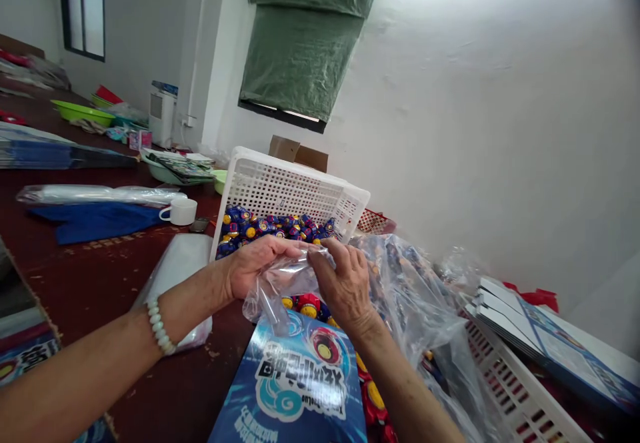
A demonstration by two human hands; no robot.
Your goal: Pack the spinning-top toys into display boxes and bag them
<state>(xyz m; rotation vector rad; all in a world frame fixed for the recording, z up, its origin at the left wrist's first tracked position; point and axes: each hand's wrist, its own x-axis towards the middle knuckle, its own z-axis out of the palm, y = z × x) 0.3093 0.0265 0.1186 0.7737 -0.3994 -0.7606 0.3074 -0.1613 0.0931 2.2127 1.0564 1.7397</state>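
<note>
A clear plastic bag (287, 276) is stretched between my two hands at the middle of the view. My left hand (260, 263), with a pale bead bracelet on its wrist, has its fingers closed on the bag's edge. The thumb and fingers of my right hand (345, 279) pinch the bag's other side. Below the hands lies a blue printed card (300, 383) with a picture of a red spinning top, its lettering upside down to me. Red and yellow toy tops (310, 306) show behind the bag, partly hidden by it.
A tilted white basket (295, 183) holds many blue toy tops (270, 226). On the left are a stack of clear bags (185, 263), a white mug (181, 211) and a blue cloth (100, 221). At right, printed cards (560, 343) rest on another white basket (520, 396).
</note>
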